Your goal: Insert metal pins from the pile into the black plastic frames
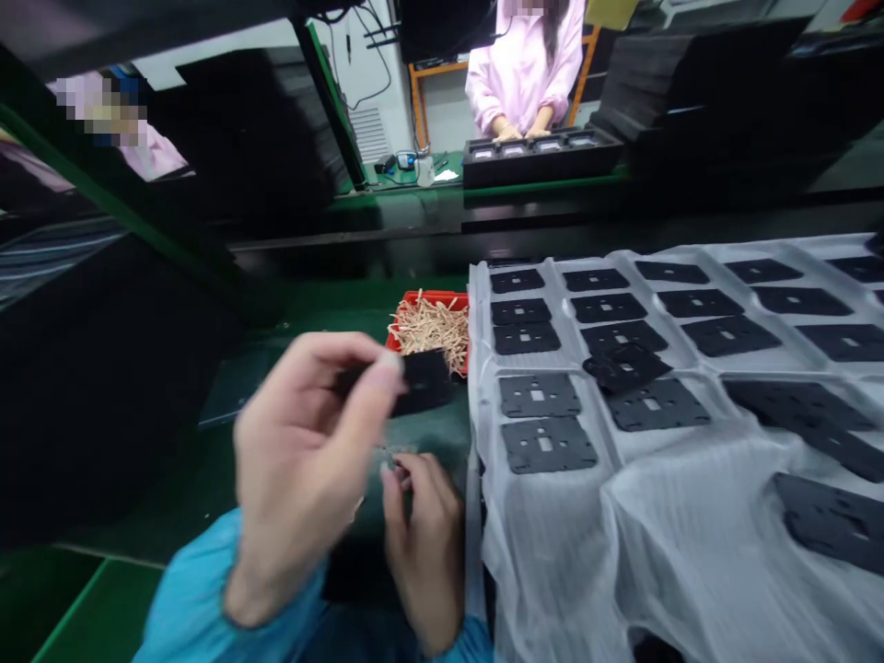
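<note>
The left hand (pixel 300 451) pinches a plate (pixel 426 382) before a red box (pixel 442 295) of strips (pixel 426 325); the right hand (pixel 426 539), nearer, is curled, contents unclear, left of a white sheet (pixel 552 529).

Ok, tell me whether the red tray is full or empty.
Full, or nearly: pale slivers heap to the rim of the red tray; a black plate hides part.

Flat blk plate (pixel 428 382), abv grn bench (pixel 314 302)
</note>
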The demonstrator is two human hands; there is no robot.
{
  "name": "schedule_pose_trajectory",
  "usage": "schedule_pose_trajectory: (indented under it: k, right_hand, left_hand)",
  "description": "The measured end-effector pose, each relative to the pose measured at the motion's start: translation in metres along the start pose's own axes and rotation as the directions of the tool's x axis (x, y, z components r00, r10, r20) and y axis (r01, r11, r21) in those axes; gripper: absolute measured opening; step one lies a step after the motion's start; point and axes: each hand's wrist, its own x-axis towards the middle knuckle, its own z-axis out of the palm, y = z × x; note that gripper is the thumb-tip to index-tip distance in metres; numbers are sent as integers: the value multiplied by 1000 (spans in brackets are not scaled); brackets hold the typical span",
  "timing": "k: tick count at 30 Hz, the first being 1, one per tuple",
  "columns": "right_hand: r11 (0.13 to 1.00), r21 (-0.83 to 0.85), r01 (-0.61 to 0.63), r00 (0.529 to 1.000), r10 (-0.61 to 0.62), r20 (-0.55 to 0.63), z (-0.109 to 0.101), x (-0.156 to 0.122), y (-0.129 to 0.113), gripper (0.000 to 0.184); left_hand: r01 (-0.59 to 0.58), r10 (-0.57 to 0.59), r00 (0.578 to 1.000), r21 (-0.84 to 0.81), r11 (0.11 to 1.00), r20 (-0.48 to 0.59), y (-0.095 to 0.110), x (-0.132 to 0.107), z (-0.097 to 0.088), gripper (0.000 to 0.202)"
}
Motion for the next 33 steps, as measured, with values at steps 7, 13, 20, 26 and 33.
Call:
schedule_pose_trajectory:
  k: [7,13,20,26,33]
  right_hand:
    - [961,267,-74,995,88,-40,-11,9,-14,11]
    - [931,315,-185,982,162,97,-9,14,-13,7]
    - [919,325,-223,975,202,96,-10,16,-13,7]
    - [922,324,-211,977,189,97,-14,18,-16,6]
    - [929,321,-182,982,151,117,-16,17,-14,7]
  left_hand:
    - [409,-412,910,60,911,54,-61,-21,-62,23]
    - [561,-529,812,-78,824,246,-78,-34,-50,27]
    - [535,-495,797,-25,844,346,-75,-35,-55,19]
    - [532,-485,787,-21,847,380,-74,-39,-55,18]
    - [537,-472,772,-39,843,425,-74,-44,-54,21]
